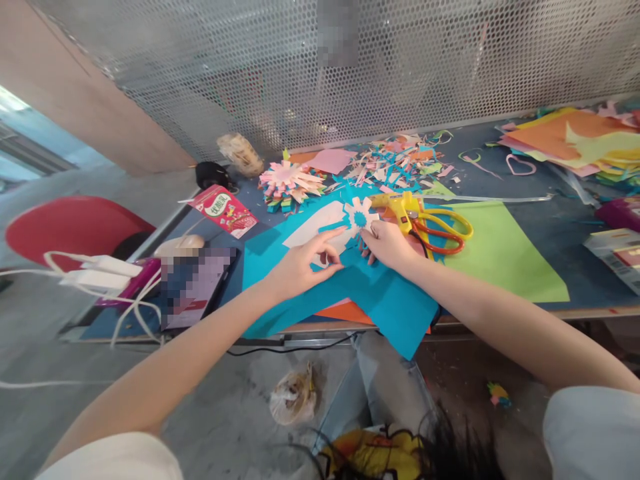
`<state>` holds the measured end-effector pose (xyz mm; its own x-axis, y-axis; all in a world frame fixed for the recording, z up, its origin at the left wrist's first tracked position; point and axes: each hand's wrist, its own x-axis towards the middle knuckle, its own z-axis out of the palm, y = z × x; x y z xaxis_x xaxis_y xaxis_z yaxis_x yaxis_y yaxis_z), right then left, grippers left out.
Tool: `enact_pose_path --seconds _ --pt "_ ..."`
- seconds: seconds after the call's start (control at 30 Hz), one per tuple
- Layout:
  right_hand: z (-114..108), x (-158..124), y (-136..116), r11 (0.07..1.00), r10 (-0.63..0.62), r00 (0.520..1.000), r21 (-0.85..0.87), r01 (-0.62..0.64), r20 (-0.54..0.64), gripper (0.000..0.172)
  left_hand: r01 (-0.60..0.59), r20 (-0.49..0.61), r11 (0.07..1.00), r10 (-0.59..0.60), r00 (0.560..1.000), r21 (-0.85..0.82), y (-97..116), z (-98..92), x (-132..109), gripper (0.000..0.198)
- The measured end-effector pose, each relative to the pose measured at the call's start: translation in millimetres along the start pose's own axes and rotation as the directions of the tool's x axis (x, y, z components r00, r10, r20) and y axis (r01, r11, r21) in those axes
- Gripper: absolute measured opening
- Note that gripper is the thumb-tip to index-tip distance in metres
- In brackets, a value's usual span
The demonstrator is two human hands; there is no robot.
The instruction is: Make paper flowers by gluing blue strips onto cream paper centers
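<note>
A pale pink paper flower cutout with a hole in its middle is pinched between the fingers of my right hand. My left hand hovers just left of it, thumb and fingers apart and nothing visible between them. Under both hands lie large blue paper sheets, one corner hanging over the table's front edge. A pale pink sheet rests on the blue, behind my left hand. Right beside my right hand are a yellow glue gun and scissors with yellow and red handles.
Layered paper flowers and a heap of paper scraps lie along the mesh panel. Green paper is at right, a coloured paper stack behind it. At left are a pink carton, a phone and white cables.
</note>
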<state>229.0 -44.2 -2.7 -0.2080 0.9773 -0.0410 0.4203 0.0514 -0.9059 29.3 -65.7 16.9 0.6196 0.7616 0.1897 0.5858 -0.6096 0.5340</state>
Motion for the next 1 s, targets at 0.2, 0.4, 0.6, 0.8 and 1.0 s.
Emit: enact_pose_path --seconds 0.2,0.4,0.6,0.8,1.0 --pt "0 0 -1 1.0 0.013 1.0 -0.013 -0.013 0.005 0.026 -0.092 0.13 0.995 0.087 0.988 0.029 13 -19.5 -37 0.044" --pt "-3 -3 -6 0.999 -0.046 0.999 0.002 0.046 0.012 0.031 -0.165 0.359 0.986 0.15 0.921 0.011 44 -40.9 -76 0.039" --pt "-8 -6 -13 0.982 -0.155 0.988 0.115 0.153 0.011 0.033 -0.236 0.089 0.97 0.231 0.969 0.057 50 -52.8 -66 0.053" --pt "-12 -10 -14 0.957 -0.256 0.961 0.166 0.237 0.107 0.043 -0.227 -0.337 0.92 0.335 0.88 0.32 55 -45.8 -30 0.046" --pt "-15 -11 -8 0.915 -0.372 0.921 0.211 0.343 0.119 0.046 -0.129 -0.554 0.988 0.059 0.83 -0.089 32 -18.9 25 0.072"
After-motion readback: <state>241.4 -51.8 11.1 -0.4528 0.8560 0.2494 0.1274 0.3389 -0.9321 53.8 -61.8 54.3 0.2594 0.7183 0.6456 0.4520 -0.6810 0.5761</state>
